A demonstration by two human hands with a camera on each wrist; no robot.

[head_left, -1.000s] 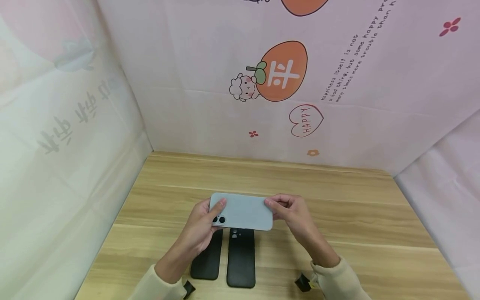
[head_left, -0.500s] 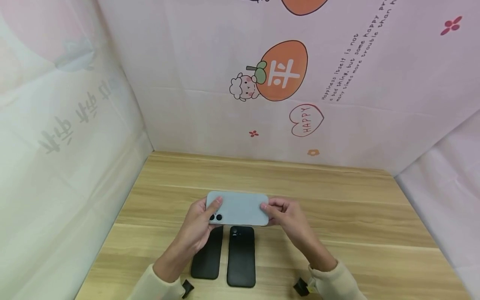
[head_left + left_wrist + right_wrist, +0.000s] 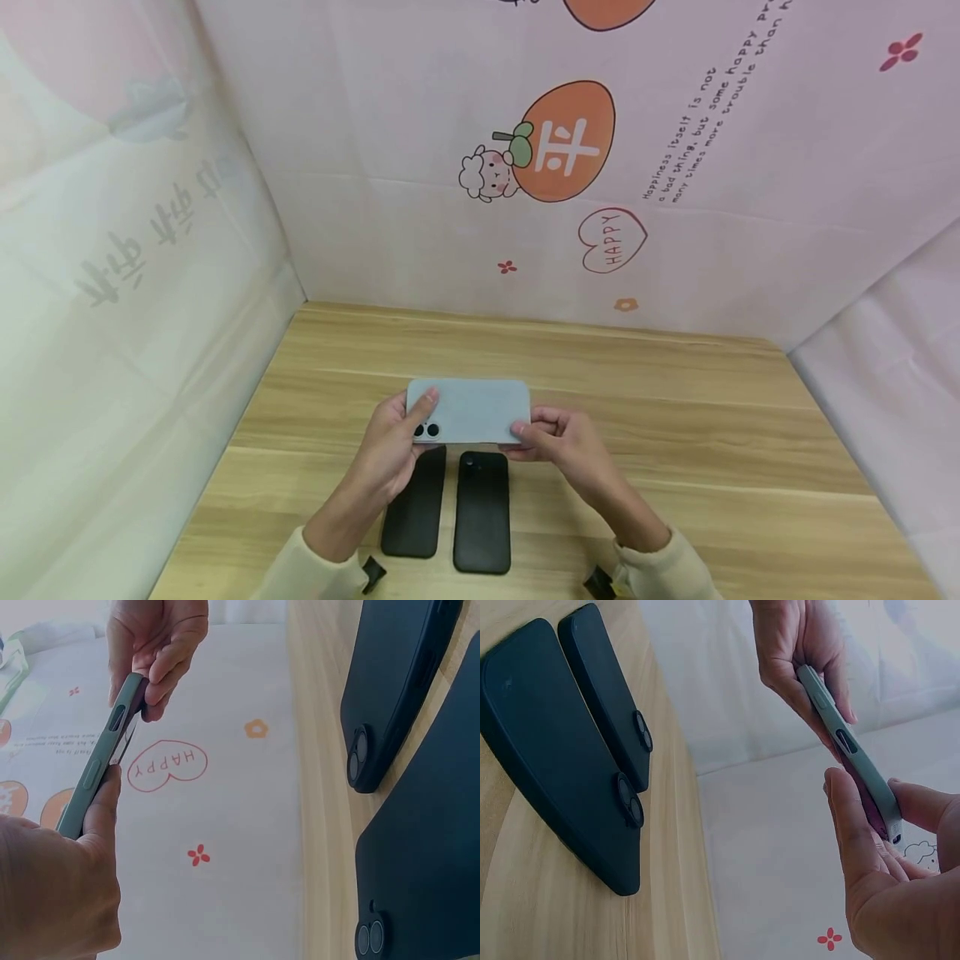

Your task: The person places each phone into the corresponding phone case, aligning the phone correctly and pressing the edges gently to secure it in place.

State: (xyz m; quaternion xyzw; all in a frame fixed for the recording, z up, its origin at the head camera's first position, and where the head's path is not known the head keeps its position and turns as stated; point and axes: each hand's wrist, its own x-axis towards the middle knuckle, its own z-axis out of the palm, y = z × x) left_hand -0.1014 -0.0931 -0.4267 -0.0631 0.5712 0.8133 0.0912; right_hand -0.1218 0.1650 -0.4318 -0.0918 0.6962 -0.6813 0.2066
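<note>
Held level above the table is a pale blue-grey smartphone (image 3: 476,412), its back with two camera lenses facing up. My left hand (image 3: 390,443) grips its lens end, thumb across the back. At the other end my right hand (image 3: 576,454) pinches it, thumb on the near corner and fingers underneath. Seen edge-on in the right wrist view, the rim (image 3: 859,765) looks like a case with a cutout, and a dark purplish surface shows along its underside. Two black phones (image 3: 482,512) (image 3: 415,515) lie side by side on the table below, the left one partly behind my left hand.
The wood-grain table (image 3: 675,417) is bounded by a printed cloth wall (image 3: 412,250) at the back and pale cloth at both sides. Small black pieces (image 3: 598,582) sit by both sleeve cuffs.
Both hands have shifted slightly left and away from me with the pale phone. My right thumb has slid from the far corner down to the near corner. The black phones have not moved.
</note>
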